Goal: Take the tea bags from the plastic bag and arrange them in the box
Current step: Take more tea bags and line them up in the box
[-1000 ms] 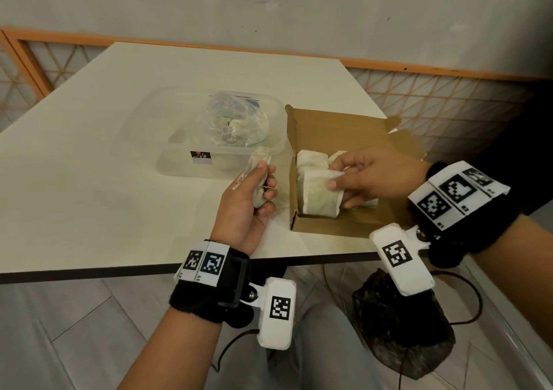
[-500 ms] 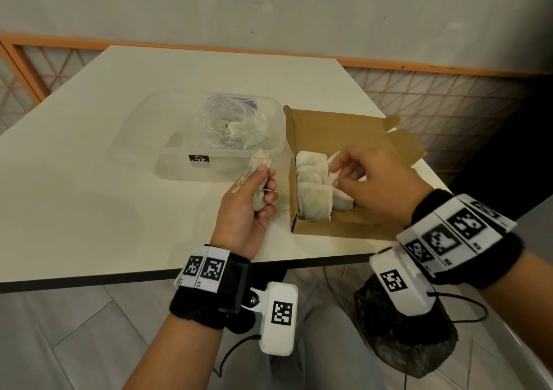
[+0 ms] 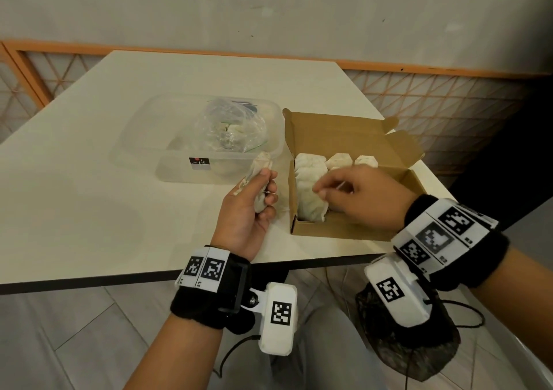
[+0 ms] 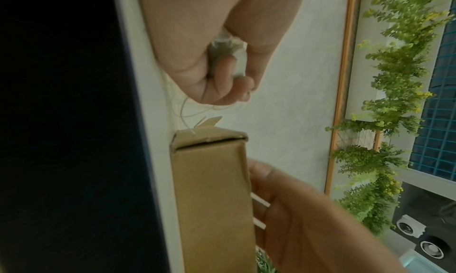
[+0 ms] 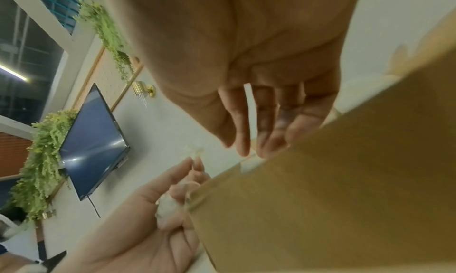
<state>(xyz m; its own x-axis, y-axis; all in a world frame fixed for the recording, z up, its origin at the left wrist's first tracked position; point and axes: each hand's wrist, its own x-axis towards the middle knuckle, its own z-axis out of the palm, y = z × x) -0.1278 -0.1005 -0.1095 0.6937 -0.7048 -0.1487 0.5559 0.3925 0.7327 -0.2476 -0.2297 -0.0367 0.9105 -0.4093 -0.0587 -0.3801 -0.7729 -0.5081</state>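
The brown cardboard box lies open at the table's right edge, lid flap leaning back. Pale, crumpled tea bags stand in rows inside, filling its left half (the right half is hidden). Left of it, the clear plastic bag sits crumpled in a transparent tub, more tea bags showing through. One tea bag is held upright just left of the box, its string dangling.

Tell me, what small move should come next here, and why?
Probably the right hand, empty over the box, reaches across to take the tea bag that the left hand grips beside the box, since that bag is not yet stowed with the others.
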